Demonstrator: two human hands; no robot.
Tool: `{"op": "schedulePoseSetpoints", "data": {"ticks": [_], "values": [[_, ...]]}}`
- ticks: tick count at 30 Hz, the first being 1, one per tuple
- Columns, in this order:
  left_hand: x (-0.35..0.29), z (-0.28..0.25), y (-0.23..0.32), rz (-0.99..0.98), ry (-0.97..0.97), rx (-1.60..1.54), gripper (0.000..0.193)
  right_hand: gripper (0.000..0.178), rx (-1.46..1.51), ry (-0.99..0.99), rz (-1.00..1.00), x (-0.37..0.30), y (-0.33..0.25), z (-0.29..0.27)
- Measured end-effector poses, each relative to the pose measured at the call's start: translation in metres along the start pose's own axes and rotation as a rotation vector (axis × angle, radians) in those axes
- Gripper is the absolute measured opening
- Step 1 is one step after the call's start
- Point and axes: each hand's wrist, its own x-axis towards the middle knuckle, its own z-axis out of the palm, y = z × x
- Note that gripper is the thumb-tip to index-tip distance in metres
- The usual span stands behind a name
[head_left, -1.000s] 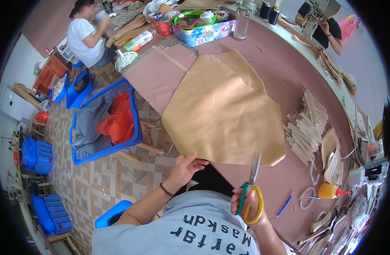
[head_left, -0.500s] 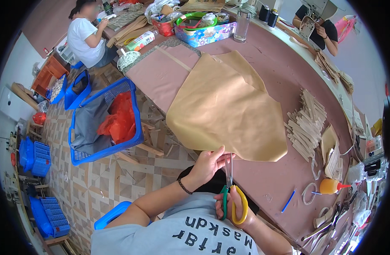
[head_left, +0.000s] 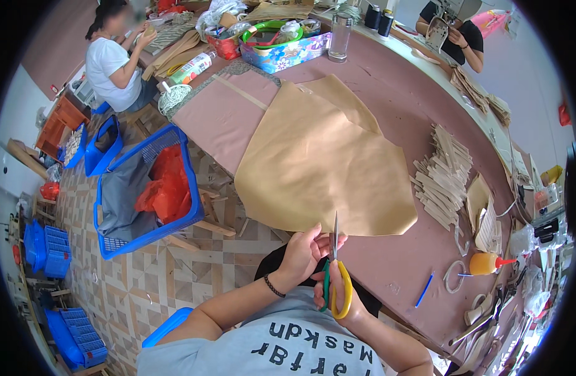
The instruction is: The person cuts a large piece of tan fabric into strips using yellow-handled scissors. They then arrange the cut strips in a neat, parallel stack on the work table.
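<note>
So the right hand (head_left: 338, 297) has its grip wrapped around the scissors (head_left: 335, 247), green and yellow handles, blades pointing up across the near edge of the tan sheet (head_left: 328, 160). That sheet's spread over the desk (head_left: 388, 266), right in front of the person. Left hand (head_left: 302, 255) is at the same edge, just beside the blades; can't tell if its grip is really pinching. Pile of pale strips (head_left: 443, 178) sits right of the sheet, blue pen (head_left: 424, 289) nearer.

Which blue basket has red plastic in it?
The large basket nearest the tan sheet holds red plastic beside grey cloth; no red shows in the other blue containers.
</note>
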Motion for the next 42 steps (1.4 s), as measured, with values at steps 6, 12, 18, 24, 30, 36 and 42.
{"op": "schedulePoseSetpoints", "data": {"ticks": [6,12,18,24,30,36,42], "values": [[0.004,0.002,-0.009,0.003,0.012,0.047,0.035,0.063,-0.007,0.006,0.006,0.001,-0.002,0.002],[0.003,0.004,-0.007,-0.03,0.023,0.044,0.037,0.056,0.021,-0.001,-0.013,-0.001,0.0,0.004],[0.004,0.002,-0.005,-0.052,0.029,-0.054,0.034,0.058,-0.037,0.011,-0.018,0.003,0.007,0.003],[0.002,0.008,0.001,-0.053,0.029,-0.049,0.037,0.058,0.026,0.028,-0.011,0.002,0.003,0.009],[0.0,0.013,0.002,-0.08,0.058,-0.066,0.037,0.063,-0.082,0.039,-0.019,-0.005,-0.001,0.015],[0.004,0.003,0.005,-0.151,-0.018,-0.084,0.036,0.065,-0.131,0.062,-0.013,-0.011,-0.008,0.017],[0.011,-0.005,-0.004,-0.021,-0.044,-0.072,0.039,0.065,-0.072,0.076,-0.002,-0.006,-0.012,0.019]]}}
